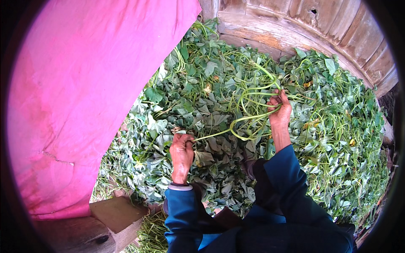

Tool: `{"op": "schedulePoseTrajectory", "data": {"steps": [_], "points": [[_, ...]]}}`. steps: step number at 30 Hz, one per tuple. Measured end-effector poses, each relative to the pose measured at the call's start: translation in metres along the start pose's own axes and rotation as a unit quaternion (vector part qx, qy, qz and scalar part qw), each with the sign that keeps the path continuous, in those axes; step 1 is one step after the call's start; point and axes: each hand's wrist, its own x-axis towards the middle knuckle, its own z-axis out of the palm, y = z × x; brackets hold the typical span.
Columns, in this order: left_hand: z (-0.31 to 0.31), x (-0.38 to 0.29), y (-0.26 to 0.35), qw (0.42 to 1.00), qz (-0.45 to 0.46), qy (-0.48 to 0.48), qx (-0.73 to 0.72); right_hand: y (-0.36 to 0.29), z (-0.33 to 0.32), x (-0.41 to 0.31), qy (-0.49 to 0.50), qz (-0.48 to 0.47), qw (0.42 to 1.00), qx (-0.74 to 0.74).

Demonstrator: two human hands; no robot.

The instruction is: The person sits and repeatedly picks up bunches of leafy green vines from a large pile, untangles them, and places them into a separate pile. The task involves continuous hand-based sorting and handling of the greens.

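My right hand [280, 107] holds a small bundle of green leaf stalks [250, 117], which loop and fan out to its left. Between finger and thumb, my left hand [182, 148] pinches the thin end of one stalk [211, 136]. That stalk runs almost straight from the left hand toward the bundle. Below both hands spreads a thick heap of cut leafy vines [218, 121], with broad green leaves and many pale stems. Some leaves in the heap are yellow or brown.
A pink cloth [85, 95] hangs along the left. Weathered wooden panelling [345, 28] curves behind the heap at upper right. A squared block [118, 213] stands at lower left, beside a wooden beam [74, 234]. More stalks [152, 232] lie near my legs.
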Motion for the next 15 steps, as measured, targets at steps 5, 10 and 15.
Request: {"op": "schedulePoseTrajectory", "data": {"steps": [5,10,15], "points": [[-0.002,0.004,-0.006,0.997,0.004,0.074,-0.022,0.003,-0.008,0.004,-0.006,0.05,0.997,0.058],[-0.002,0.005,-0.017,0.986,-0.021,0.109,-0.124,0.004,-0.009,0.002,-0.031,0.082,0.987,0.134],[-0.011,0.01,-0.031,0.984,0.01,0.177,-0.004,0.006,0.002,-0.008,-0.001,0.044,0.996,0.072]]}}
